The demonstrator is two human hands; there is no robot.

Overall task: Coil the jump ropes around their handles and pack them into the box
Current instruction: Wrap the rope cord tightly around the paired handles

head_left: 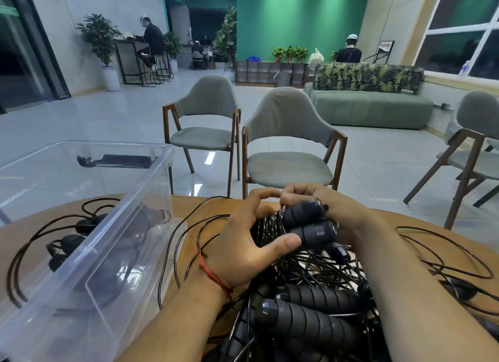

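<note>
head: rope handles point(310, 230) between left fingers point(286, 242) and right fingers point(302, 191)

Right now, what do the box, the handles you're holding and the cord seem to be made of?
Box: clear rigid plastic, glossy; the table shows through its walls. Handles: matte dark grey and ribbed, probably foam or rubber, with smoother, harder-looking ends. Cord: thin, shiny black, likely plastic-coated; its core can't be seen.
</note>
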